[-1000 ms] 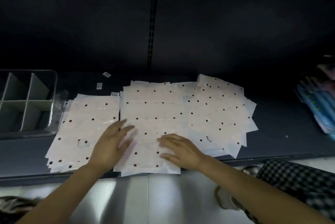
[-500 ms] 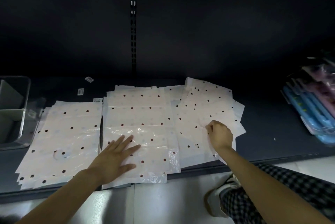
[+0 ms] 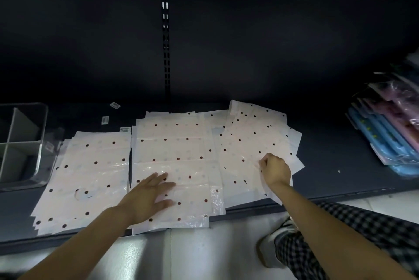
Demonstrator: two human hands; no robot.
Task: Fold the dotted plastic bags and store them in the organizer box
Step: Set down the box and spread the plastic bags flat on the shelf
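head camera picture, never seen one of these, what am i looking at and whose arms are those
There is no machine here. The picture comes from a wide-angle camera worn on a person's head, looking forward and down, so the two bare arms are the wearer's own.

They are at a dark shelf. On it lie three overlapping piles of white plastic bags with dark dots: a left pile, a middle pile and a right pile.

The left hand lies flat, fingers spread, on the middle pile. The right hand has its fingers curled and seems to pinch a bag in the right pile.

At the far left stands a clear organizer box with dividers. At the far right lie blue and pink packaged goods. The checked fabric at the lower right is the person's clothing.
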